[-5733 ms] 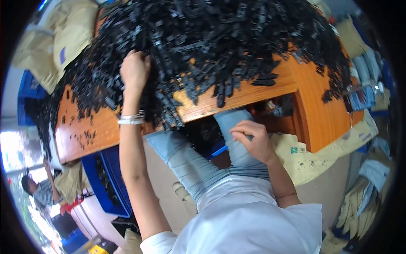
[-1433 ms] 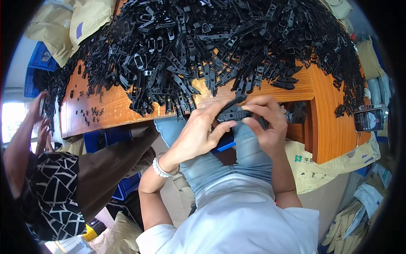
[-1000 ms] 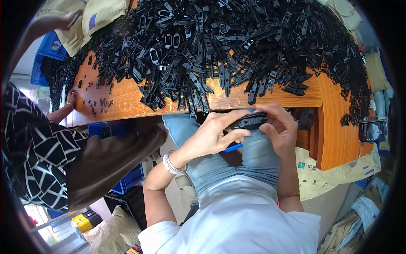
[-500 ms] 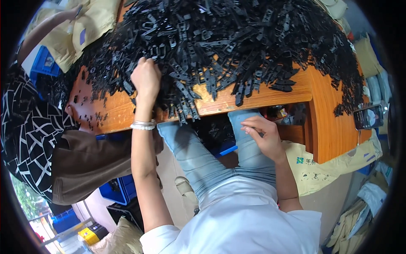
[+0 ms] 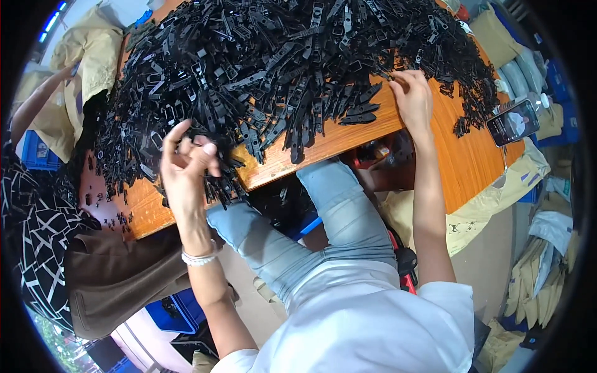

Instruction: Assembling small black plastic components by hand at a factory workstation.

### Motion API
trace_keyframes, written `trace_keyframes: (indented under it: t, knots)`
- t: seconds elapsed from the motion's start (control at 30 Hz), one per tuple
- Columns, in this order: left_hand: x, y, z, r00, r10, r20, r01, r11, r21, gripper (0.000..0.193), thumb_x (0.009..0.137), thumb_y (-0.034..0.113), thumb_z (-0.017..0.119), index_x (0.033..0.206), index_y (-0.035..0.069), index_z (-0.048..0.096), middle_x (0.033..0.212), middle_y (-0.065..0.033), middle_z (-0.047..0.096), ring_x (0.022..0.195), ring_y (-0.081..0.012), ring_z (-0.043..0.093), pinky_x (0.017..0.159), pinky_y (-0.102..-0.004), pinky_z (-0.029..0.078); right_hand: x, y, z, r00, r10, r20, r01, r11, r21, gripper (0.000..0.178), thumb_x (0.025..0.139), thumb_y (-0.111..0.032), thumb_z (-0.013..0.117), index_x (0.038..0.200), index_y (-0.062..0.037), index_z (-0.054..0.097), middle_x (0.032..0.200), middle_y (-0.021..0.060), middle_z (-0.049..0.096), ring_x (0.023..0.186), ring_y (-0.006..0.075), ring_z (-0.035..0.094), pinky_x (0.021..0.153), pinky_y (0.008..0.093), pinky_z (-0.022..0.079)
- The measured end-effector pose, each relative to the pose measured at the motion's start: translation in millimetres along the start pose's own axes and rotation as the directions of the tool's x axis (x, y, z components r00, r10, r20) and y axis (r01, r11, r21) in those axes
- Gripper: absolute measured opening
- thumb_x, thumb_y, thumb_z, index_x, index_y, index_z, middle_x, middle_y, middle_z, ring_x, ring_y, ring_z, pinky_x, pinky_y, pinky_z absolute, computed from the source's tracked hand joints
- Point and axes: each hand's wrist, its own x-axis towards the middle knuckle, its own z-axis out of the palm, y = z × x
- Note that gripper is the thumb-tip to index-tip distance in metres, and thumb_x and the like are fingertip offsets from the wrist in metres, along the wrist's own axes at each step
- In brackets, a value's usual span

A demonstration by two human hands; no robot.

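A big heap of black plastic parts (image 5: 249, 68), mostly long flat strips with slots and holes, covers much of the wooden table (image 5: 448, 180). My left hand (image 5: 185, 165) is over the heap's near left edge, fingers spread and bent, and nothing shows between them. Close beside it, a bunch of strips (image 5: 225, 188) hangs over the table's front edge. At the heap's right side, my right hand (image 5: 415, 102) has its thumb and fingertips drawn together next to the small black parts. Whatever may be in that pinch is too small to make out.
A phone (image 5: 513, 122) stands at the table's right edge. To the left is another person in a patterned black top (image 5: 46, 248), an arm stretched toward a beige sack (image 5: 93, 50). Blue crates (image 5: 177, 311) sit below. More sacks (image 5: 528, 273) lie at right.
My right hand has gone from above my lap up to the heap's right side. My left hand has loosened from a closed shape into spread fingers. The view has turned somewhat.
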Motion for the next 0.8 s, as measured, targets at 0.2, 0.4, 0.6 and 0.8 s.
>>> trace_keyframes:
  t: [0.2,0.4,0.6,0.8]
  knots:
    - [-39,-20,20,0.946,-0.115,0.302,0.202,0.94,-0.275,0.035,0.071,-0.009,0.062,0.105,-0.004,0.055,0.081,-0.0105,0.061,0.056,-0.0131,0.059,0.049,-0.0195,0.049,-17,-51,-24,0.993,0.033,0.114,0.005,0.946,-0.325,0.008,0.074,-0.006,0.062,0.079,0.0005,0.06,0.084,0.0111,0.06,0.081,0.0275,0.056,0.077,0.035,0.043]
    - [-60,-37,56,0.944,-0.071,0.323,0.165,0.948,-0.273,0.037,0.068,-0.015,0.063,0.103,-0.005,0.056,0.099,-0.0132,0.061,0.087,-0.0176,0.061,0.076,-0.0278,0.052,-58,-138,-40,0.908,-0.306,0.286,0.099,0.821,0.562,0.013,0.069,0.004,0.061,0.081,-0.0011,0.064,0.087,0.0092,0.061,0.08,0.0211,0.056,0.07,0.0289,0.044]
    - [-67,-28,53,0.938,-0.006,0.345,0.069,0.983,-0.171,0.038,0.068,-0.015,0.064,0.104,-0.006,0.055,0.101,-0.0139,0.06,0.095,-0.0212,0.059,0.082,-0.0312,0.051,-68,-146,-25,0.872,-0.389,0.298,0.111,0.749,0.653,0.016,0.065,0.003,0.064,0.08,-0.0036,0.065,0.093,0.0072,0.059,0.087,0.0213,0.051,0.067,0.0273,0.04]
    - [-75,-29,53,0.933,-0.154,0.324,0.266,0.904,-0.335,0.037,0.072,-0.013,0.061,0.108,-0.006,0.053,0.099,-0.0139,0.061,0.086,-0.0165,0.061,0.076,-0.0259,0.051,-73,-148,-22,0.855,-0.382,0.351,0.032,0.714,0.7,0.016,0.065,0.002,0.064,0.08,-0.0036,0.065,0.102,0.0101,0.057,0.092,0.0227,0.049,0.067,0.0265,0.036]
